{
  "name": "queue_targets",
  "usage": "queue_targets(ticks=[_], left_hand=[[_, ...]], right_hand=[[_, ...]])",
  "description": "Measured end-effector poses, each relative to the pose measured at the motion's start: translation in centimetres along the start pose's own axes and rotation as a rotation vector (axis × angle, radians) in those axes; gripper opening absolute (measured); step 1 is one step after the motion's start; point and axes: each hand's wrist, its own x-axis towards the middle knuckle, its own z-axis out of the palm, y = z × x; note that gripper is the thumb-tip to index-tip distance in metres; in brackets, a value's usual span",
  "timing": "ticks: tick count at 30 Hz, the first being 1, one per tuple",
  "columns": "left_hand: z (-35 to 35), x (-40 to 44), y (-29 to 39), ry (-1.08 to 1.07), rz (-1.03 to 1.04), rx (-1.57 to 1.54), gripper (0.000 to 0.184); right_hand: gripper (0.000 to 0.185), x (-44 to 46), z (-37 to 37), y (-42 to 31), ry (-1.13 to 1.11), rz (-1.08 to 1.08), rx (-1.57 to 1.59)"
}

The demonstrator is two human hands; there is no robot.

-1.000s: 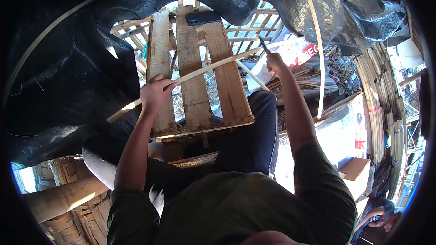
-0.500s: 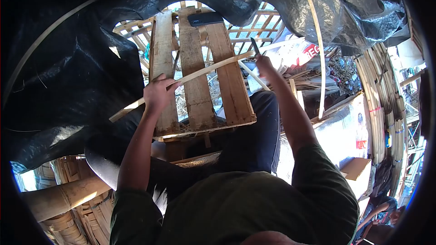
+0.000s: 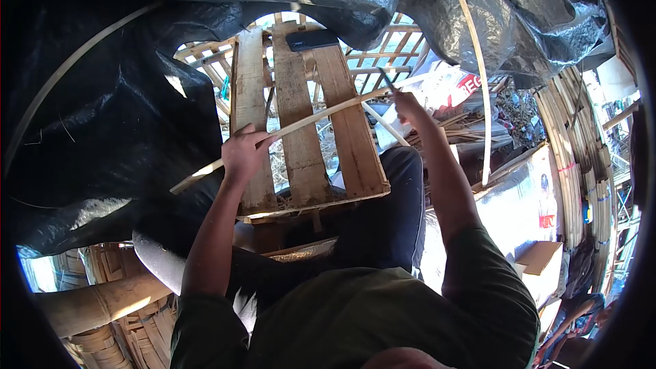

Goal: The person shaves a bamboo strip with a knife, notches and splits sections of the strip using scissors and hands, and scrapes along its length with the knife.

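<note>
A long, pale bamboo strip (image 3: 314, 117) slants across a slatted wooden crate (image 3: 298, 164), its lower end reaching past the crate's left side. My left hand (image 3: 242, 156) is closed around the strip near the crate's left edge. Beyond the right edge, my right hand (image 3: 408, 108) grips a knife (image 3: 386, 79). Its dark blade points up and to the left, across the strip's far part; whether the edge touches the strip I cannot tell. The knife's handle is hidden in my fist.
A dark phone (image 3: 312, 41) lies at the crate's far end. Black plastic sheeting (image 3: 109, 116) hangs left and above. Another thin strip (image 3: 478, 61) stands at right, near bundled bamboo slats (image 3: 570, 164) and a cardboard box (image 3: 540, 257). Part of another person (image 3: 574, 318) shows lower right.
The whole view has shifted slightly, so the crate and hands appear lower. The knife blade leans further left than before. My left hand keeps its hold on the strip.
</note>
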Motion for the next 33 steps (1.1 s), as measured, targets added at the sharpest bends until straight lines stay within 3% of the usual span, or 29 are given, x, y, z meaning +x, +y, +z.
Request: queue_targets(ticks=[2,6,14,18,23,27,28,30,32,33], left_hand=[[0.0,-0.1,0.1,-0.032,-0.003,0.021,0.024],[-0.3,0.3,0.2,-0.027,0.006,0.035,0.022],[-0.3,0.0,0.5,-0.056,-0.02,0.036,0.02],[-0.5,0.1,0.5,-0.079,-0.031,0.026,0.019],[-0.1,0.0,0.1,-0.048,-0.005,0.024,0.019],[-0.4,0.2,0.4,-0.072,-0.051,0.026,0.023],[-0.2,0.1,0.2,-0.067,-0.051,0.036,0.023],[0.5,0.0,-0.4,-0.059,-0.022,0.053,0.025],[0.9,-0.1,-0.4,-0.093,-0.046,0.076,0.027],[1.5,0.0,-0.8,-0.009,-0.001,0.091,0.029]], right_hand=[[0.045,0.4,-1.9,-0.7,0.126,0.186,-0.04],[0.042,-1.0,2.4,-0.6,0.018,0.08,0.026],[0.05,-3.0,1.7,-1.0,0.075,0.032,-0.013],[0.05,-0.6,-1.5,-0.8,-0.06,0.064,-0.15],[0.031,6.7,-5.6,4.6,0.187,0.024,0.279],[0.041,-1.0,-3.2,-2.9,0.006,-0.11,0.065],[0.038,-1.8,-6.0,-5.8,0.017,-0.04,0.221],[0.035,-6.3,-9.9,-11.0,0.154,-0.197,0.338],[0.037,-9.0,-13.7,-12.8,-0.029,-0.267,0.519],[0.038,-9.6,-14.8,-12.9,-0.057,-0.29,0.608]])
